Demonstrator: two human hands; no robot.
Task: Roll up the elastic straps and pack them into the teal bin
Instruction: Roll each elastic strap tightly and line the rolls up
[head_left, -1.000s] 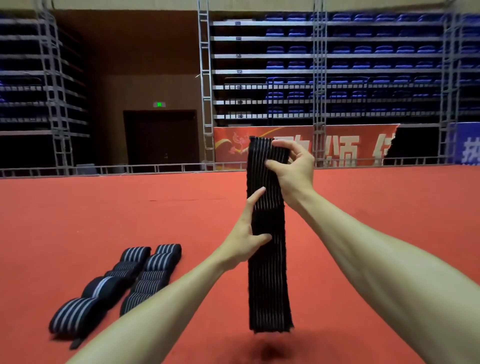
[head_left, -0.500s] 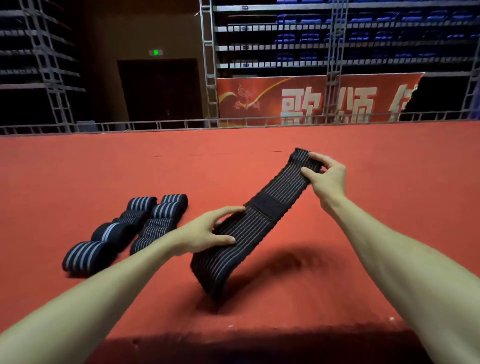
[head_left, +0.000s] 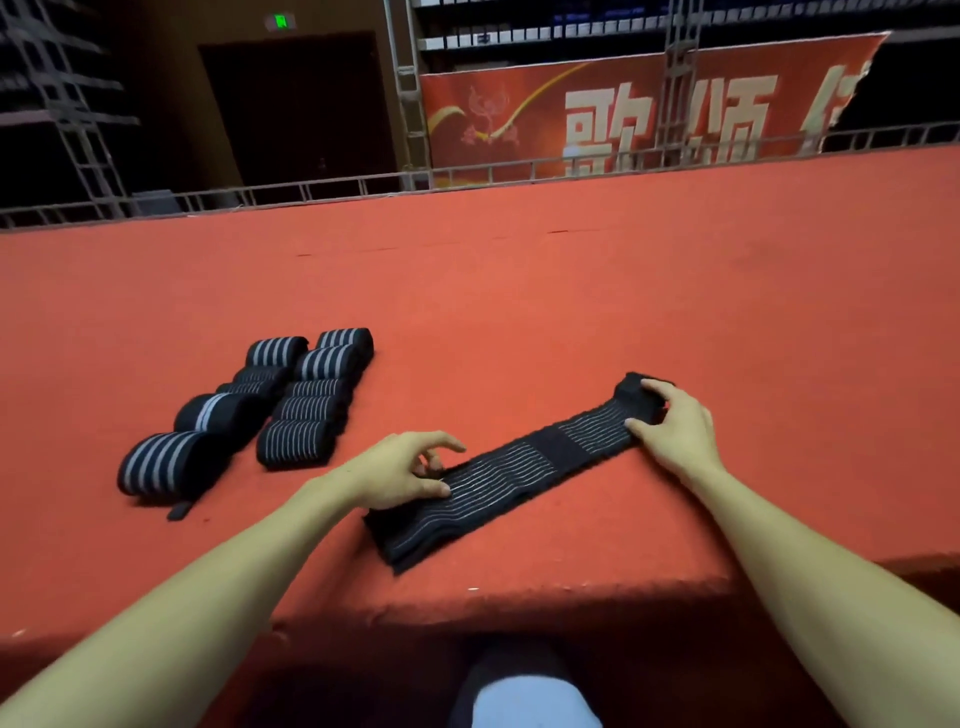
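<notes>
A black elastic strap (head_left: 524, 467) with thin grey stripes lies flat and diagonal on the red carpeted platform (head_left: 571, 291). Its far end is folded into a small roll under my right hand (head_left: 675, 428), whose fingers curl round that roll. My left hand (head_left: 402, 470) holds the strap near its near end, thumb on top and fingers bent at its edge. To the left lie several rolled straps (head_left: 283, 402) in two rows, black with grey stripes. No teal bin is in view.
The platform's front edge (head_left: 493, 597) runs just below the strap, with a dark drop and a pale shoe or knee (head_left: 524, 696) beneath. A metal railing (head_left: 467, 176) and a red banner (head_left: 649, 104) stand at the far side.
The strap went from hanging upright in the air to lying flat on the carpet. My right hand came down with its end and started a roll there. The view tilted downward.
</notes>
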